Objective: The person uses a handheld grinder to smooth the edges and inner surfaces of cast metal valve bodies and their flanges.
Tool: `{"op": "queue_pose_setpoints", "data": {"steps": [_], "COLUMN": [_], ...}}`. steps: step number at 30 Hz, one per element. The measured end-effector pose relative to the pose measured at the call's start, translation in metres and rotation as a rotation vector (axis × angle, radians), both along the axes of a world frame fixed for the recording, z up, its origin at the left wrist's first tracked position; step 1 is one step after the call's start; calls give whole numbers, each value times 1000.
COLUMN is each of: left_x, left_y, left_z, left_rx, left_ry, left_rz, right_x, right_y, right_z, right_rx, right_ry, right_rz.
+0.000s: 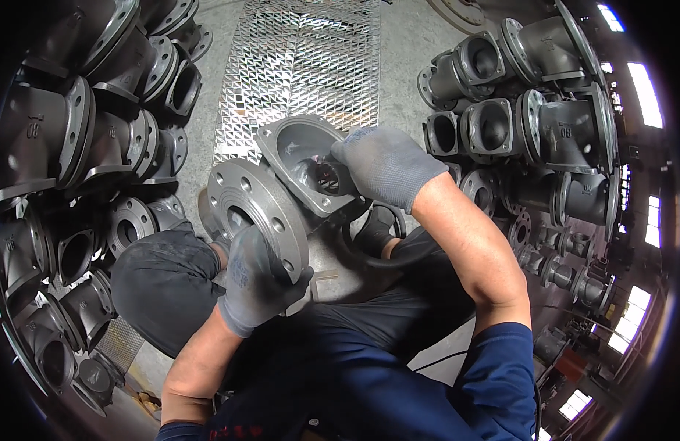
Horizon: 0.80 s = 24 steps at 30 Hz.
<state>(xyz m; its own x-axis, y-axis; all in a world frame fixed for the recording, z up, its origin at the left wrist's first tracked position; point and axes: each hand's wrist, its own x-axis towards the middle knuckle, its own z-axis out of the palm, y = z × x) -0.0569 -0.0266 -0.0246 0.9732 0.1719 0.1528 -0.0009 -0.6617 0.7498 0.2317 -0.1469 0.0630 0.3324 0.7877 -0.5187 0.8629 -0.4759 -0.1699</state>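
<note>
Before me a grey cast-iron valve body [290,192] is held tilted, its square flanged opening turned up toward me. A round flange with bolt holes faces left on it. My left hand [255,283], in a grey glove, grips the lower part of this round flange, some fingers behind it or in its bore. On the far side my right hand [391,165], gloved too, is closed over the right edge of the square flange; its fingertips reach the rim of the opening. Whether the casting's underside rests on anything is hidden.
Stacked valve bodies [38,136] rise on the left, more castings [564,132] on the right. Ahead lies a shiny patterned metal sheet [303,59] on the concrete floor [410,81]. My bent knee [163,279] is close at left. A dark cable [439,360] runs at lower right.
</note>
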Motion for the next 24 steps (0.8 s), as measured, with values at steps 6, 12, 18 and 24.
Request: {"op": "queue_pose_setpoints", "data": {"steps": [6,12,18,24], "left_x": [-4,1,11,49], "left_y": [-4,-1,3,34], "left_z": [-3,4,24,46], "left_rx": [23,38,-65,-424], "left_ry": [-51,-5,157,181], "left_rz": [36,23,33,376], "right_x": [-2,-9,2,-8], "right_y": [3,-2,-1,-69], "right_z": [-5,-3,7,-11], "right_rx": [-4,54,29,672], "right_ry": [-25,-62,-18,211], "right_rz": [64,8,-65,-744]}}
